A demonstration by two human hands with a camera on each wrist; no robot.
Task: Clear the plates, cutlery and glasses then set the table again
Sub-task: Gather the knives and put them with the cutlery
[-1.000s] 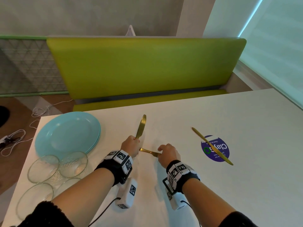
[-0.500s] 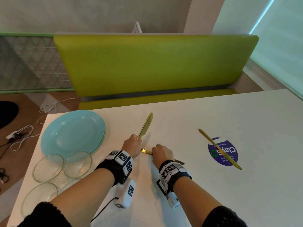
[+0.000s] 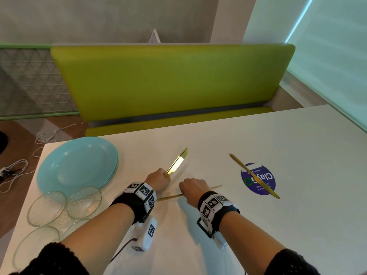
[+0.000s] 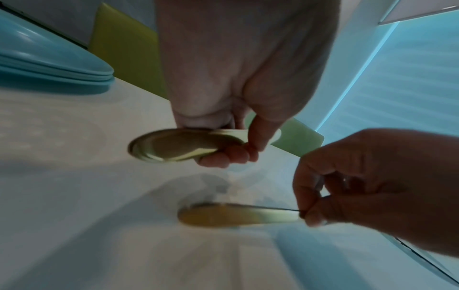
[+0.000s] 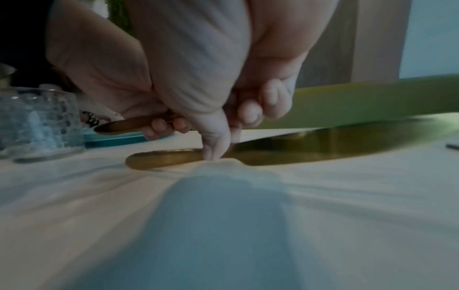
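Your white table [image 3: 258,225] carries a stack of turquoise plates [image 3: 77,165] at its far left corner, with empty glasses [image 3: 83,201] grouped just in front of them. Your left hand [image 3: 158,180] is curled round one gold knife [image 3: 177,162], blade angled upward. Your right hand [image 3: 193,189] pinches a second gold knife [image 3: 170,197] lying low over the table. A third gold knife [image 3: 254,175] lies across the blue sticker [image 3: 262,185].

Obscured: middle of gold knife [image 3: 170,197] under right hand [image 3: 193,190]; nearest glass [image 3: 36,247] cropped at the frame edge (wrist views motion-blurred); sticker [image 3: 258,178] small print illegible.
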